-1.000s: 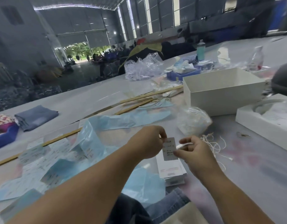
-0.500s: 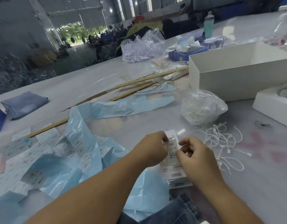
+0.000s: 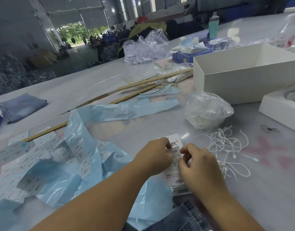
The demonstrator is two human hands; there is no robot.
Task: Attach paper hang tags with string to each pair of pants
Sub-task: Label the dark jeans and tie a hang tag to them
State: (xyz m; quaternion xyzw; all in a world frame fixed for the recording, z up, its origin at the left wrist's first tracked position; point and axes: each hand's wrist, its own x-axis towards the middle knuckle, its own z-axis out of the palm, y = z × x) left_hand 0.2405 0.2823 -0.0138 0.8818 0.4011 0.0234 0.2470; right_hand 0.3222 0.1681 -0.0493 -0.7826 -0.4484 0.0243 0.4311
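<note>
Head view. A white hang tag (image 3: pixel 174 157) is held between both hands just above the table (image 3: pixel 110 77), its long axis running away from the person, printed face up. The left hand (image 3: pixel 156 155) pinches the tag's left edge near the top, thumb and forefinger closed on the paper. The right hand (image 3: pixel 198 164) pinches its right edge, fingers curled; whether it also holds a string cannot be told. Below the tag lies a stack of tags (image 3: pixel 180 190), and nearer the person, at the bottom edge, the denim pants (image 3: pixel 185 217).

The relation that governs the coming move: the loose strings (image 3: pixel 226 147) lie on the table to the right of the hands, just beside the right hand and well apart from the left, with the bag of strings (image 3: pixel 206 109) beyond them. The right hand is therefore judged the nearer one to take a string, while the left keeps the tag.

Change from the earlier frames: a second ago the tag was a small card held upright between the fingertips; it now lies flatter and lower over the stack, with more of its print in view, and both hands have closed in on its upper half.
</note>
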